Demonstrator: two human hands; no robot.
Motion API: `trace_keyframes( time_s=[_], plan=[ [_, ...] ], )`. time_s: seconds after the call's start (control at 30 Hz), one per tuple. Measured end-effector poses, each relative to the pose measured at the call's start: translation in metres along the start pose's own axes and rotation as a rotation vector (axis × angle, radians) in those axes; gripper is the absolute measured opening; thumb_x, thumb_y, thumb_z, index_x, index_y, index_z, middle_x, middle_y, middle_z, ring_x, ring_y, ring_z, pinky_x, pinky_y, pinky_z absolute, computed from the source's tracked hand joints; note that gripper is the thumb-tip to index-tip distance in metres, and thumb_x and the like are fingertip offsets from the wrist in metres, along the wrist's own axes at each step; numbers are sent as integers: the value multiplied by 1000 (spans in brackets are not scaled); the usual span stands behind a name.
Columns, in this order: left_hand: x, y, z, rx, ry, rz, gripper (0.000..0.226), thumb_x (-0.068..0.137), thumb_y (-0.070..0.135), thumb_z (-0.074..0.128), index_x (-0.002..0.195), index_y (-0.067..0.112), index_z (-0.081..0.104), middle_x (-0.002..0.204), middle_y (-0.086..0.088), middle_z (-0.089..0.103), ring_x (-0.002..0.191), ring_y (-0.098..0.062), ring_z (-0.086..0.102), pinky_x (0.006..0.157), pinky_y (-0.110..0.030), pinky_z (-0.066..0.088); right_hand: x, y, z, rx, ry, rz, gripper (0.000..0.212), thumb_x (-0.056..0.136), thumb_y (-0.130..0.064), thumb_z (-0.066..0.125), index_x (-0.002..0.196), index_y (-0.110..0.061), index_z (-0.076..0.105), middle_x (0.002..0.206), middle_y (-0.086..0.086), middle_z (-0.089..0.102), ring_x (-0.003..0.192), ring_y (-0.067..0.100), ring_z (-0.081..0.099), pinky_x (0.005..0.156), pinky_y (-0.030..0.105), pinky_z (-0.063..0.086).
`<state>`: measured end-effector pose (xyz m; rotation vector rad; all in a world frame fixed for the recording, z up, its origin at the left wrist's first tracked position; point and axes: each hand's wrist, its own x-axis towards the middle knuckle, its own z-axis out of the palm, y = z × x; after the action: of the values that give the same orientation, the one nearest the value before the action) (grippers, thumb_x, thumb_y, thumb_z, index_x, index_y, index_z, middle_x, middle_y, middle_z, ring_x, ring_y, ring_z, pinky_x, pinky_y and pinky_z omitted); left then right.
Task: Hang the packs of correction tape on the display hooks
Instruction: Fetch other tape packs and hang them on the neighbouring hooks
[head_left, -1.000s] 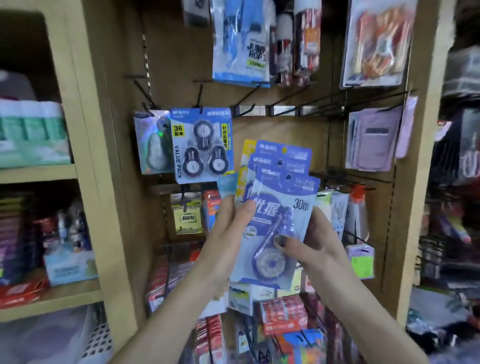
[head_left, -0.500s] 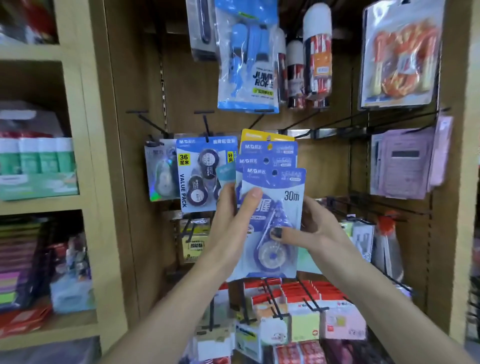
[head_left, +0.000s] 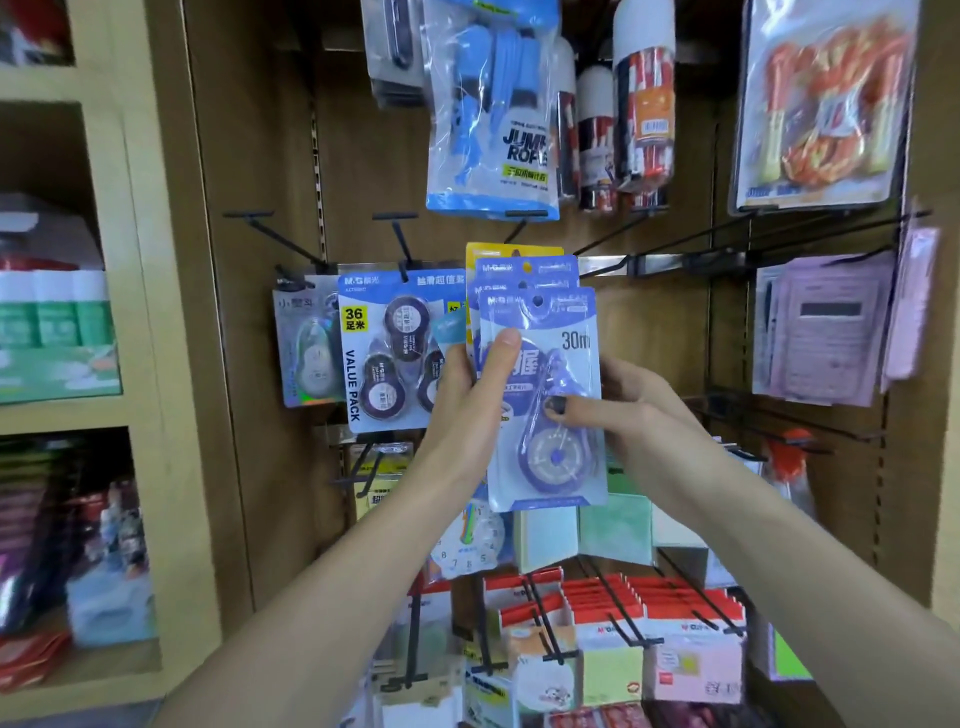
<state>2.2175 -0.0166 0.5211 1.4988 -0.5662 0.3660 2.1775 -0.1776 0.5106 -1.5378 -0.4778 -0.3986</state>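
Wooden shop panelling (head_left: 270, 156) with black wire display hooks (head_left: 400, 236) fills the background. Before it, a fanned stack of blue carded correction tape packs (head_left: 545, 395) is held up in both hands, level with the hooks. The left hand (head_left: 467, 405) grips its left edge, thumb pressed on the front; the right hand (head_left: 639, 415) pinches the right edge, thumb on the blister. Just left hangs a blue three-roll value pack (head_left: 395, 353); above, a blue jump rope bag (head_left: 493, 114).
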Motion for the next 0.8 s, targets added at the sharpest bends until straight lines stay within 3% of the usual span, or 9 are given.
trace_keyframes(
  time_s=[0.13, 0.27, 0.37, 0.47, 0.57, 0.67, 0.8],
  plan=[
    [16, 0, 1, 51, 21, -57, 37, 101, 60, 48, 130, 37, 50, 130, 22, 57, 127, -4, 53, 106, -33, 38, 12, -2, 1, 36, 9, 11, 39, 90, 1, 69, 128, -8, 69, 122, 14, 77, 115, 37, 73, 108, 61, 51],
    [27, -3, 3, 59, 16, -119, 34, 101, 62, 45, 126, 40, 43, 110, 27, 46, 122, -4, 43, 98, -28, 27, 16, -2, 3, 72, 37, 32, 39, 91, -1, 69, 129, -8, 68, 121, 14, 78, 111, 37, 75, 104, 59, 54],
    [30, -6, 4, 44, 16, -142, 47, 100, 64, 46, 138, 37, 45, 121, 22, 46, 122, -4, 44, 99, -29, 29, 17, -2, 3, 88, 46, 41, 36, 92, -1, 68, 127, -8, 69, 118, 14, 78, 109, 37, 76, 101, 58, 56],
    [33, -10, 3, 55, 11, -180, 47, 96, 69, 49, 132, 38, 49, 126, 19, 55, 127, -8, 53, 103, -33, 37, 17, 0, 3, 118, 53, 65, 36, 92, -2, 69, 127, -10, 69, 120, 15, 78, 110, 39, 75, 102, 62, 55],
    [34, -10, 2, 62, 0, -207, 50, 95, 72, 48, 131, 37, 48, 120, 19, 54, 112, -4, 54, 99, -33, 35, 18, 1, 3, 142, 54, 78, 33, 92, -3, 68, 124, -10, 71, 119, 16, 78, 110, 40, 75, 101, 61, 55],
    [38, -10, 4, 68, 12, -245, 77, 78, 85, 53, 134, 33, 52, 124, 15, 61, 115, -8, 60, 106, -39, 44, 22, -1, 4, 183, 40, 99, 26, 94, 0, 63, 114, -9, 76, 116, 20, 78, 108, 44, 74, 93, 55, 59],
    [52, -18, 7, 24, 41, -320, 114, 46, 102, 56, 139, 35, 56, 128, 7, 71, 121, -24, 67, 106, -51, 50, 32, -4, 2, 212, 19, 210, 31, 94, -7, 64, 123, -2, 73, 124, 24, 74, 113, 44, 72, 99, 58, 55]
  ],
)
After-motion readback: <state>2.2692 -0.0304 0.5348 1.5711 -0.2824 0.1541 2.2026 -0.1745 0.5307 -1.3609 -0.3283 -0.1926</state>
